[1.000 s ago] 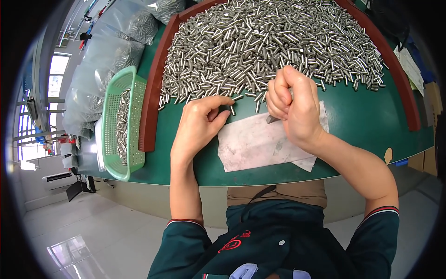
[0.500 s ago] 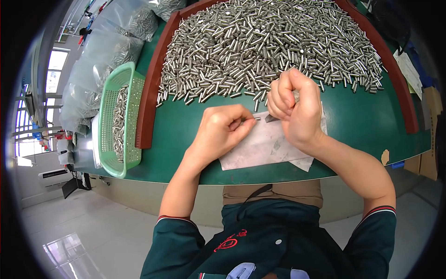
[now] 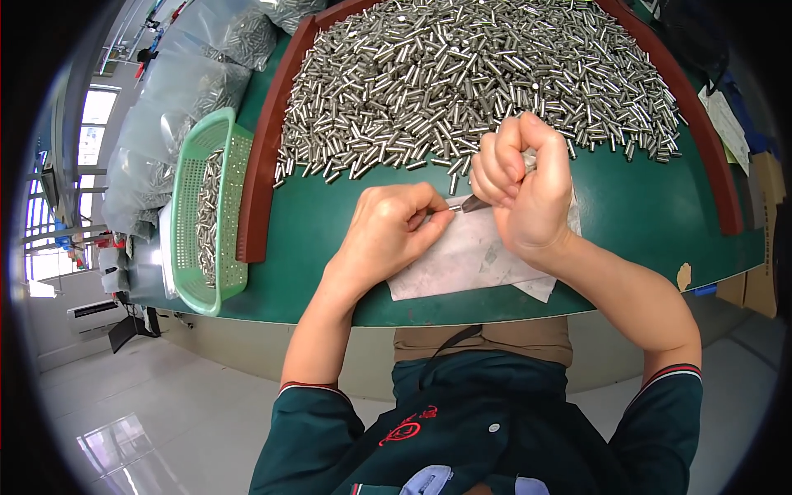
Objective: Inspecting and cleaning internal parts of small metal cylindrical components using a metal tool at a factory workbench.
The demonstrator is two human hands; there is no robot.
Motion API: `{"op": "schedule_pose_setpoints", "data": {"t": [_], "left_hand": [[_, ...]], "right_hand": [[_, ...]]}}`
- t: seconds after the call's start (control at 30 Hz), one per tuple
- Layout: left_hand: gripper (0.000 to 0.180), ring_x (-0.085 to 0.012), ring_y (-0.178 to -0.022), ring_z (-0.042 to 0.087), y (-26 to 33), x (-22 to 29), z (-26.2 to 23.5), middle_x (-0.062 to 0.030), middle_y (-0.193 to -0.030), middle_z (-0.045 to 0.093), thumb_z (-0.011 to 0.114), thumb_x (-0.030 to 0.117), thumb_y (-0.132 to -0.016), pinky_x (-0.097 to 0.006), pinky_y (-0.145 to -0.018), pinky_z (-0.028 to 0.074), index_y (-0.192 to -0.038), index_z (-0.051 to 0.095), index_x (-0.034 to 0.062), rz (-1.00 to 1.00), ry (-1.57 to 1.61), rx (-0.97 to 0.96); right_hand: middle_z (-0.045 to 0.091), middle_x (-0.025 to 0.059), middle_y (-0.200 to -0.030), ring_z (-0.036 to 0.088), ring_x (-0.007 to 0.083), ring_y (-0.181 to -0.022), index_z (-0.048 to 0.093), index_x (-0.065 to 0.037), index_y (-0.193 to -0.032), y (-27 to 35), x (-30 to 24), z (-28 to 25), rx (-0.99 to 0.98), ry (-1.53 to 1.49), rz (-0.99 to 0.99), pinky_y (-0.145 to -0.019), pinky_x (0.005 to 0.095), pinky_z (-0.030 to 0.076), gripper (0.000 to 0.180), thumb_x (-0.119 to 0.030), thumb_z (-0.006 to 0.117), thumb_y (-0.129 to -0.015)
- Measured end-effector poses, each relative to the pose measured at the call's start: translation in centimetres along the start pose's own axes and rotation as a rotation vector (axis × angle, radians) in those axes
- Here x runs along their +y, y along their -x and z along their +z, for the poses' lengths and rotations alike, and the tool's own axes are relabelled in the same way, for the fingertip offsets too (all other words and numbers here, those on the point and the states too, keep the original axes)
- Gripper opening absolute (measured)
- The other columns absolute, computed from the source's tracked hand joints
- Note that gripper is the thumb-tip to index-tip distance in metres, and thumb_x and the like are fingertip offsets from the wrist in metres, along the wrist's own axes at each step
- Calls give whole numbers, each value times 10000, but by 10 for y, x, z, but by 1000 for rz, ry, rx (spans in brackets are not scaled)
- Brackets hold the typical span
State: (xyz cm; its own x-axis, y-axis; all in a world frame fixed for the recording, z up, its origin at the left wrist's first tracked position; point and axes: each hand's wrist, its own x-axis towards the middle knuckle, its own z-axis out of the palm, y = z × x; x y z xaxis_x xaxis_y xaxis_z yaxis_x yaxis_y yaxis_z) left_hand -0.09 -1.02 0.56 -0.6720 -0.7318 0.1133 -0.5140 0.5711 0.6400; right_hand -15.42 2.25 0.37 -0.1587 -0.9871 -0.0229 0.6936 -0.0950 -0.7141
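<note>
One metal pin (image 3: 456,209), pinched by the left hand (image 3: 384,228), juts rightward from its fingertips (image 3: 443,219), lengthwise toward the dark tool (image 3: 474,203) clenched in the right hand (image 3: 530,194).

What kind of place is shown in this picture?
Probably a factory or workshop: a large heap of small metal pins lies on a green table, with more in a green basket and clear plastic bags.
</note>
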Motion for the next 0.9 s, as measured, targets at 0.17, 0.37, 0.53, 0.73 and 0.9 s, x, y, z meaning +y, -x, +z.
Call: {"op": "schedule_pose_setpoints", "data": {"t": [0.17,0.37,0.53,0.73,0.9], "left_hand": [[73,-183,-398,418,2,0,-1,-66,-468,431,639,37,-648,-300,-402,332,-650,569,17,2,-4,7],[76,-189,-398,425,1,1,0,-71,-465,434,638,36,-650,-304,-405,340,-650,566,10,8,-12,-1],[86,-91,-412,357,1,-1,4,-23,-459,419,645,24,-684,-244,-397,302,-660,567,-2,18,30,4],[92,-264,-414,460,-3,4,0,-125,-478,461,597,17,-667,-331,-418,358,-622,522,-12,-4,40,-43],[99,-187,-413,417,-4,0,1,-86,-473,452,604,21,-685,-294,-414,344,-633,528,-14,12,51,-38]], "right_hand": [[233,-14,-438,164,85,-388,265,-109,-521,1,0,3,-9,-9,0,-394,248,164,400,-276,265,-885],[236,-14,-440,163,86,-390,266,-111,-524,1,1,3,-3,6,0,-397,246,167,398,-284,271,-882],[286,-2,-456,221,66,-400,288,-79,-534,1,5,-1,-31,-35,-40,-381,227,184,324,-186,298,-840],[252,-19,-446,172,68,-399,282,-104,-522,5,10,11,-28,140,-131,-386,238,167,396,-264,286,-884],[256,-18,-442,179,70,-403,279,-96,-517,5,12,15,-17,241,-179,-384,243,168,392,-242,292,-881]]}}
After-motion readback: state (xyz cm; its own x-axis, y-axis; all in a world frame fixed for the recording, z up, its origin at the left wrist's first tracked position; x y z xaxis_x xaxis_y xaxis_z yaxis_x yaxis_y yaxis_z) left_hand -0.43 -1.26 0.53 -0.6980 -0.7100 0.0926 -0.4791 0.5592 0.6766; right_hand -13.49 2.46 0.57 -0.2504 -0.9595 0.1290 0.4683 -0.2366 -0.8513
